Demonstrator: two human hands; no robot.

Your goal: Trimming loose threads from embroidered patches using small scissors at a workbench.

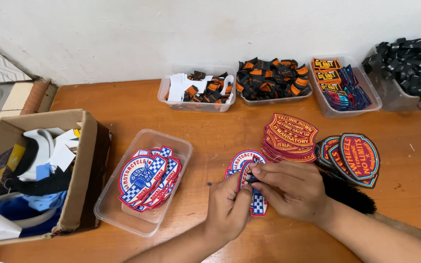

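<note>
At the left edge of the wooden tabletop (123,104) stands an open cardboard box (81,180) stuffed with blue, white and black cloth and bits of paper. Just right of it, a clear plastic tub (179,151) holds a fanned stack of round red, white and blue checkered patches (147,182). Along the far wall sit more clear tubs: one (164,92) with white and black-orange folded labels, the next (274,100) heaped with black-orange labels, a third (369,95) with orange and blue patches, and at the far right a tub (391,97) of black ribbon pieces.

On the near tabletop, the left hand (227,207) and right hand (293,190) meet over a small pile of checkered patches (242,160). Both hands' fingers are pinched shut on one checkered patch (258,202), held upright between them. Just beyond lie a stack of arched red-orange patches (291,136) and, to the right, shield-shaped patches (359,158).
</note>
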